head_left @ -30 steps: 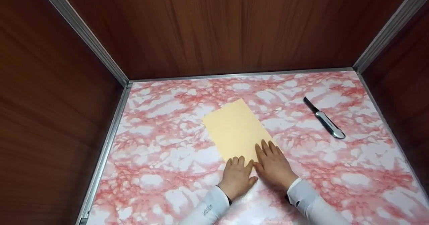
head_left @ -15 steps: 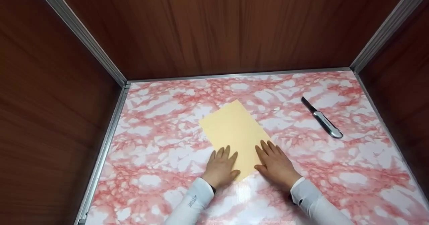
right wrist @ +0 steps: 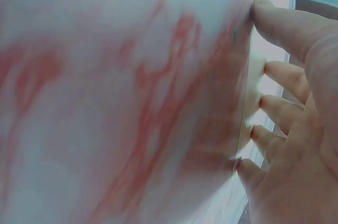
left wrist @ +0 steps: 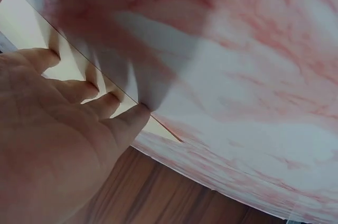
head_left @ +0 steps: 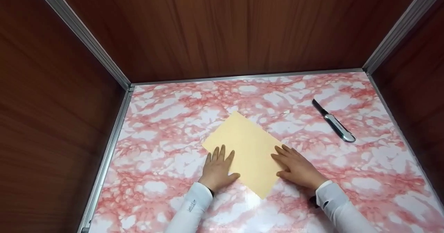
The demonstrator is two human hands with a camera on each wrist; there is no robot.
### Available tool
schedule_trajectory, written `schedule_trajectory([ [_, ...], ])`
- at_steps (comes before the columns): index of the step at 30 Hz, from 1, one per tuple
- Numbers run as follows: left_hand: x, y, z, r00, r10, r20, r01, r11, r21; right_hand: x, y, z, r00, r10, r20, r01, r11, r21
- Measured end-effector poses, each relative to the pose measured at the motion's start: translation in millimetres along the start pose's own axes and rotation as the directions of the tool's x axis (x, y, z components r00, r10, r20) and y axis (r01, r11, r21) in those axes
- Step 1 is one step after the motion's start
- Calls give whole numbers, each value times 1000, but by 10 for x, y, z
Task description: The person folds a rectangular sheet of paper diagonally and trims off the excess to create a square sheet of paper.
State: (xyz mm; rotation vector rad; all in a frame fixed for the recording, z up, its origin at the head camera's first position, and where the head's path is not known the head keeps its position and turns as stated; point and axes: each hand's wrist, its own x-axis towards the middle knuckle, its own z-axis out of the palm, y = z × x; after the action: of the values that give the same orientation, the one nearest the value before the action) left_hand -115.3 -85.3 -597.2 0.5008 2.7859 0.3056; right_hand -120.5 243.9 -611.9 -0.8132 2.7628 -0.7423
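A pale yellow sheet of paper lies flat and turned at an angle in the middle of the table. My left hand rests along its lower left edge, fingers spread and straight, as the left wrist view shows with the fingertips on the paper. At the sheet's right side my right hand touches the edge with outstretched fingers. The right wrist view has its fingertips along the paper's border. Neither hand grips the sheet.
A folding-type knife with a dark blade and a silver and black handle lies at the right of the table, which has a pink and white marbled cover. Brown wood panels with metal edging stand at the back and both sides.
The paper has turned anticlockwise, and its near corner has come into view. My left hand has slid left and up along the sheet; my right hand has shifted slightly right.
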Motion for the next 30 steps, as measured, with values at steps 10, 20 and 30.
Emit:
schedule_trajectory([
  [10, -93, 200, 145, 992, -56, -112, 63, 997, 54, -162, -50, 44, 999, 30, -36, -32, 998, -55],
  [20, -143, 427, 265, 975, -94, -203, 135, 971, 199, -243, -117, 101, 999, -30, 26, 32, 995, -95],
  [30, -124, 414, 294, 987, -47, -155, 58, 996, 64, -257, -103, 62, 999, -5, 48, 9, 996, -84],
])
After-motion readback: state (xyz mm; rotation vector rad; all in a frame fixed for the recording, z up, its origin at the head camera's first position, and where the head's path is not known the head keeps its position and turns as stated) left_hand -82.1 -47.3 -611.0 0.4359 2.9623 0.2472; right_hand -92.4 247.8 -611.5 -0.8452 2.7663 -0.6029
